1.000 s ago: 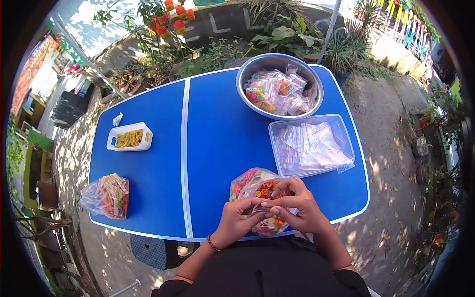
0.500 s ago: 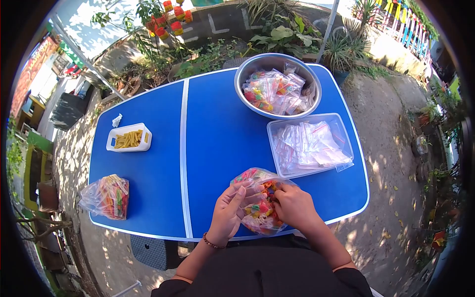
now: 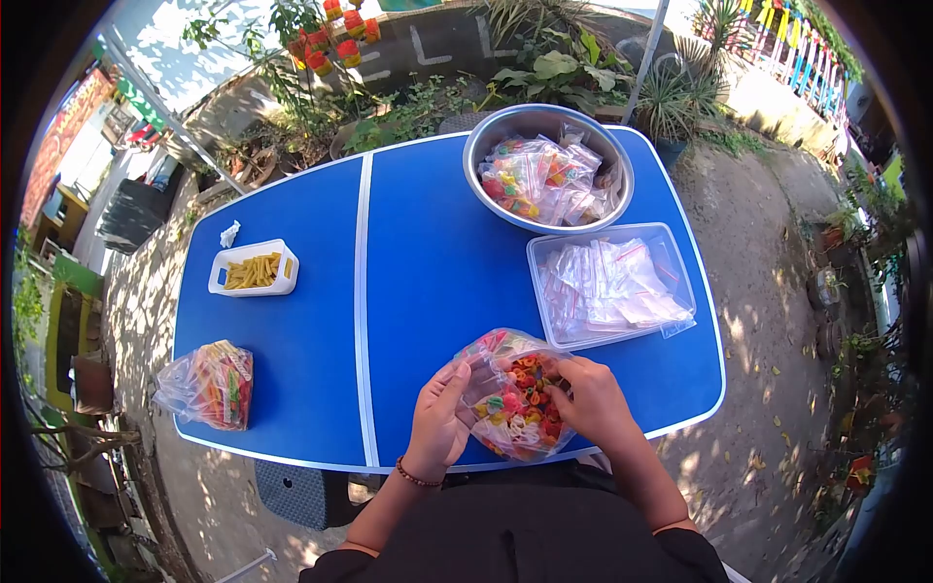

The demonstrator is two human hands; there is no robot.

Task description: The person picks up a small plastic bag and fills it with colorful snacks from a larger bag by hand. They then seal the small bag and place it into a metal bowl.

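Note:
A clear plastic bag full of small red, yellow, green and white pieces lies open at the near edge of the blue table. On its left side, my left hand grips the bag's rim between thumb and fingers. My right hand is at the bag's right side, fingers bent together over the opening; whether a piece is between them is too small to tell. Just beyond the bag stands a clear plastic box holding flat zip bags.
A metal bowl with filled packets stands at the far right. On the left are a white basket of yellowish sticks, a crumpled white scrap and a bag of colourful sticks. A white strip crosses the table.
My right hand has drawn up and slightly right out of the pieces. The bag's mouth is wider, showing more of the contents.

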